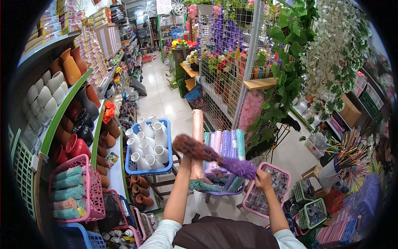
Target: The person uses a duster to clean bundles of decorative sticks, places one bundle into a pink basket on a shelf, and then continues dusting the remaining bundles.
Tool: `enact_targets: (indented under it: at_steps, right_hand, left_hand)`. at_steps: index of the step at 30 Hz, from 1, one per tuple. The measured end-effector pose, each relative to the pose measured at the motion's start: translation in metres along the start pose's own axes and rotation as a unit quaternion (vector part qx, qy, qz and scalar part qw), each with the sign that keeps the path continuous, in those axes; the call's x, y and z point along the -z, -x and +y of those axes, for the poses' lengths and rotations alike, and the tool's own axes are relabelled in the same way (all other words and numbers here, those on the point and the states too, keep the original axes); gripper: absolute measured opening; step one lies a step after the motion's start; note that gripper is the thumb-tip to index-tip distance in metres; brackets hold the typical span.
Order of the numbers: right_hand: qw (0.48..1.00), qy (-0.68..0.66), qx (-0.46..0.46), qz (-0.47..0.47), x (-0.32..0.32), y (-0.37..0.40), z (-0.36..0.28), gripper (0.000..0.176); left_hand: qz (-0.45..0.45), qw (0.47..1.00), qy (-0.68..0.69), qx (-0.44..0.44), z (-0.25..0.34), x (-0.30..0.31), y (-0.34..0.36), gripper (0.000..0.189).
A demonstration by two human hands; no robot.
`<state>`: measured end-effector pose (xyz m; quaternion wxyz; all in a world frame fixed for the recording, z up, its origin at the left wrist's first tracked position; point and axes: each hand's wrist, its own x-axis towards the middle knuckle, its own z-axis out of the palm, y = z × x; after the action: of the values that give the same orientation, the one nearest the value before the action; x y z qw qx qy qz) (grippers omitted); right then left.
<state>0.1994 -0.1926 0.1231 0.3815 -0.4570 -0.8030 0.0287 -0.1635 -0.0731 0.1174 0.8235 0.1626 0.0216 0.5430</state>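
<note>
My right hand is closed around the purple end of a fluffy duster. The duster slants up to the left into a thick brown and orange head, slightly blurred. My left forearm reaches up behind that head, so the fingers of my left hand are hidden. Right beside the left wrist stands a long peach-coloured wrapped roll. Under the duster, a purple basket holds several wrapped rolls in pink, lilac and teal.
A blue basket of white vases stands left of the rolls. Near my right arm is a pink basket of clear-wrapped items. Shelves of pots line the left; a wire rack with artificial flowers stands ahead. A tiled aisle runs back.
</note>
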Motion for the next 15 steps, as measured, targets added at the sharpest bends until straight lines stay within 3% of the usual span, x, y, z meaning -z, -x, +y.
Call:
enact_targets:
  at_steps: [1,3,5,7,9,11,15]
  right_hand:
    - [1.0,-0.003,-0.008,-0.016,-0.002,0.012,0.003,0.01]
    - [0.999,-0.016,-0.039,-0.018,-0.007,0.02,0.004,0.011]
    - [0.996,-0.036,-0.085,0.011,-0.019,0.021,-0.006,0.011]
    - [0.987,-0.057,-0.148,0.01,-0.034,0.015,-0.019,0.016]
    - [0.978,-0.088,-0.181,0.055,-0.054,-0.002,-0.038,0.02]
    - [0.957,-0.124,-0.263,0.019,-0.074,-0.015,-0.052,0.026]
    - [0.926,-0.204,-0.318,0.003,-0.122,-0.036,-0.07,0.033]
  left_hand:
    - [-0.158,0.978,0.055,0.122,0.011,0.022,-0.008,0.05]
    - [-0.038,0.999,0.012,-0.001,-0.009,-0.023,0.011,0.048]
    - [0.197,0.974,-0.076,-0.079,-0.02,-0.024,0.013,0.048]
    - [0.099,0.991,-0.073,-0.045,-0.023,-0.007,0.009,0.044]
    - [0.08,0.988,-0.131,-0.001,-0.021,0.005,0.013,0.045]
    - [0.124,0.98,-0.152,-0.027,-0.03,0.0,0.015,0.044]
    - [0.189,0.967,-0.168,-0.029,-0.041,-0.001,0.02,0.043]
